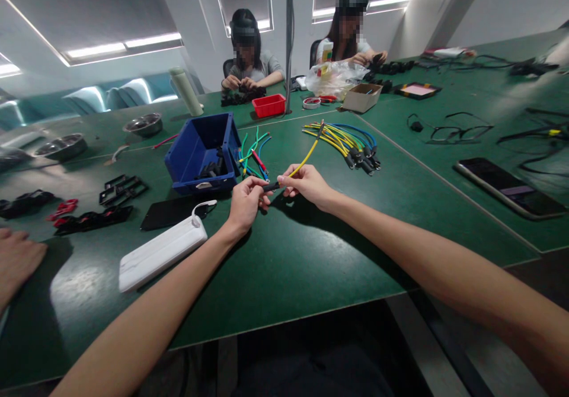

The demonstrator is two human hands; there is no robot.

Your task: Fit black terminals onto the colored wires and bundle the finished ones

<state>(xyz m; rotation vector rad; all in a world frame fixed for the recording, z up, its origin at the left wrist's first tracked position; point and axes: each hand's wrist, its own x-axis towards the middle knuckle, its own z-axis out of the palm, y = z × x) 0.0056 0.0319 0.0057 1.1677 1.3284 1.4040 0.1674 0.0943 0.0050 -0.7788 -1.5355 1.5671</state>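
Note:
Between my two hands is a short yellow cable (312,149) with a black sleeve (271,187) at its near end. The fingers of my left hand (245,205) are closed on the black sleeve. My right hand (310,185) pinches the yellow cable just beside the sleeve, and the cable's far end points up and away. Beyond my right hand lies a bundle of yellow, green and blue cables (344,139) with black sleeved ends. Loose green, blue and red cables (255,155) lie behind my left hand, next to a blue bin (202,154) holding black pieces.
A white power bank (162,252) and a dark phone (166,213) lie left of my left forearm. Another phone (511,186) and glasses (460,129) are at right. A co-worker's hand (18,261) rests at the left edge. Two people sit across the table behind a red tray (269,106).

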